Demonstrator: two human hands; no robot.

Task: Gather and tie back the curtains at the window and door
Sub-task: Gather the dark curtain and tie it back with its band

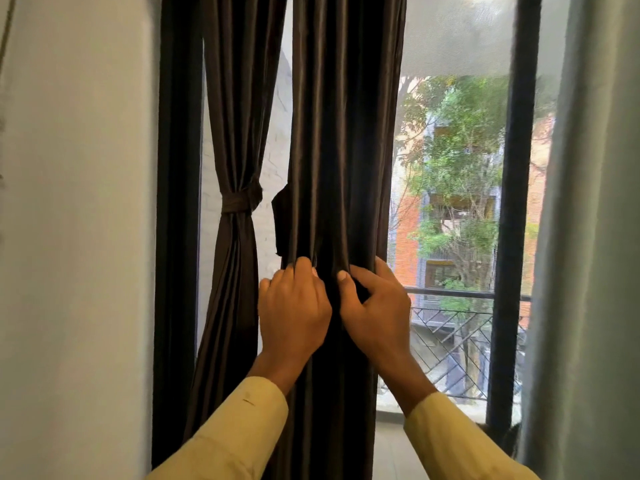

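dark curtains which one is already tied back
The narrower left curtain beside the wall: a band cinches it. The wider middle curtain hangs uncinched; the left hand and right hand only grip its folds.

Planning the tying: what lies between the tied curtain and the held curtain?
Head view: a bright strip of window, with a dark flap of the held curtain jutting in.

My left hand (294, 306) and my right hand (375, 306) grip the dark curtain (343, 150) side by side, fingers curled into its folds and bunching the cloth between them. A loose tie strap (281, 223) hangs at its left edge. Further left, a second curtain (239, 133) is already cinched by a knotted tie (240, 202). To the right, the glass shows trees (457, 168), a brick building and a balcony railing (460, 327). A pale curtain (595, 237) hangs at far right.
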